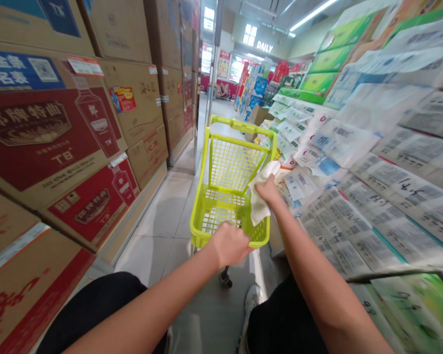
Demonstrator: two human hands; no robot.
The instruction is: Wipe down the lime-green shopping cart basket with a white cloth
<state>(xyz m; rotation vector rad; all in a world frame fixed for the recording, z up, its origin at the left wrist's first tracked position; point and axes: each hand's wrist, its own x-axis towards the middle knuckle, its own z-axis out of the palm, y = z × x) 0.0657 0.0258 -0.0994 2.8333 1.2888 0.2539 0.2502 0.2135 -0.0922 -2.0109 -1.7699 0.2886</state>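
Beside stacked boxes (74,128) stood the yellow basket (198,215), its near edge clasped by the curled left hand (231,242); the right hand (268,189) pinched a white cloth (259,205) at its right side. Wiping seemed underway; the next stroke likely called for steady pressure.

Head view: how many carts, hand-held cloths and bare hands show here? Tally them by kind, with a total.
Carts: 1, the yellow-green cart
Hand-held cloths: 1, the white cloth
Bare hands: 2, the left hand at the cart's near rim and the right hand on the cloth
Total: 4
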